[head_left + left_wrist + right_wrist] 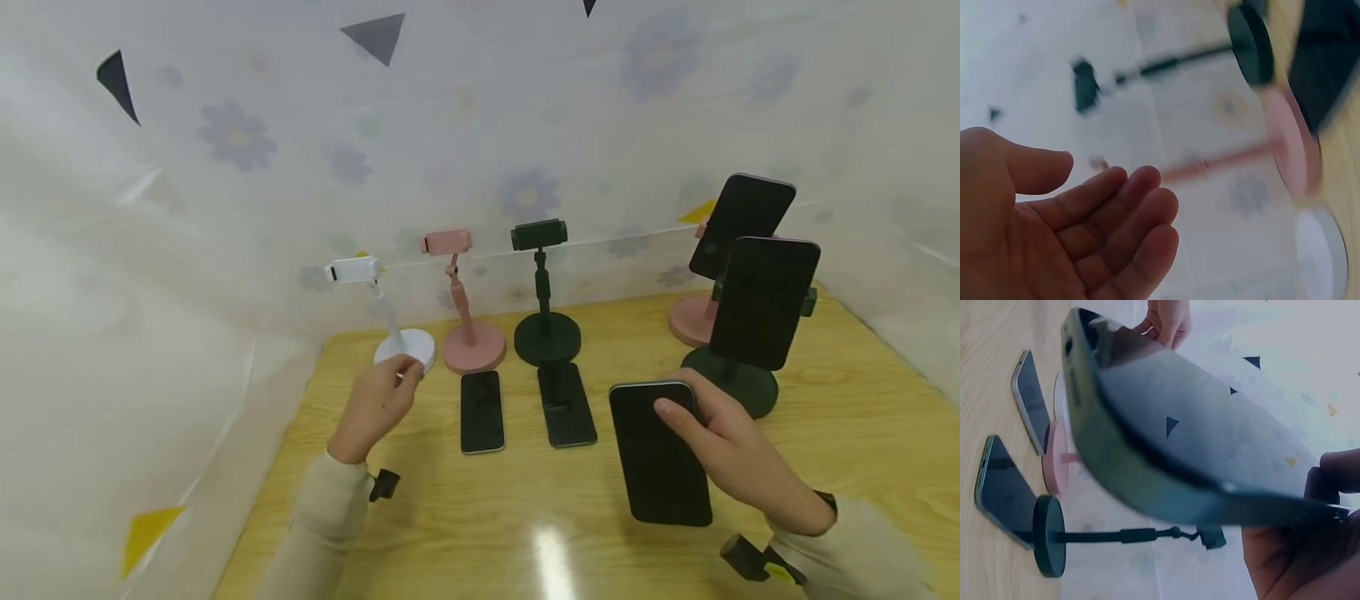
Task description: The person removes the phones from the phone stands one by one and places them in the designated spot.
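Right hand (731,447) curled round one edge of a black phone (663,477) above the counter (465,521), left hand (377,407) loosely curled, empty, near a white stand (420,345), two other phones (482,412) lying between them.

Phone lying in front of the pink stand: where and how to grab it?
Likely best: pinch the phone across its two long edges, at the near end, coming from above on the person's side. It lies flat, so the edges offer the hold; its far end sits close to the pink base, which could crowd a grip there. The left hand, holding nothing, is closer.
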`<act>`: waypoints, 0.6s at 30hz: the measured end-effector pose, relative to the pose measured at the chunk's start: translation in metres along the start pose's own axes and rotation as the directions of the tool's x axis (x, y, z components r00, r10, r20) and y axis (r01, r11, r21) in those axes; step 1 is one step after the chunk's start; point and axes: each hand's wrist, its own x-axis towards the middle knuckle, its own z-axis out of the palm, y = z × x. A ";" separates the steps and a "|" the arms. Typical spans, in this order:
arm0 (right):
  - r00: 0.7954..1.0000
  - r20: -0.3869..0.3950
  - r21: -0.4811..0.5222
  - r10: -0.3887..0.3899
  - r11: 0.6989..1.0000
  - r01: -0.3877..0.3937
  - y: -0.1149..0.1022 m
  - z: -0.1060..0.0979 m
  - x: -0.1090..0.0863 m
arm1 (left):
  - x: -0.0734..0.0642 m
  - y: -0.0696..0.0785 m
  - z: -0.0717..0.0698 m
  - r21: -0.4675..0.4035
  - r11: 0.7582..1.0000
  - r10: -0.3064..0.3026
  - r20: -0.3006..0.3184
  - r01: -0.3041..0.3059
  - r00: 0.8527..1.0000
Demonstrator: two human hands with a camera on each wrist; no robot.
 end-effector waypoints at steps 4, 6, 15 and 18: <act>1.000 -0.013 -0.032 0.011 0.999 -0.011 -0.009 0.006 0.006 | -0.031 0.044 0.014 -0.099 0.989 0.109 0.025 -0.106 0.994; 1.000 -0.014 -0.030 0.024 0.999 -0.025 -0.014 0.008 0.009 | -0.041 0.061 0.022 -0.145 0.977 0.165 0.049 -0.157 0.985; 0.999 0.050 0.187 -0.001 0.982 -0.008 -0.034 0.028 0.023 | -0.067 0.100 0.052 -0.323 0.918 0.287 0.135 -0.231 0.948; 0.997 0.074 0.235 -0.001 0.972 -0.016 -0.038 0.034 0.025 | -0.073 0.103 0.057 -0.364 0.906 0.282 0.143 -0.215 0.949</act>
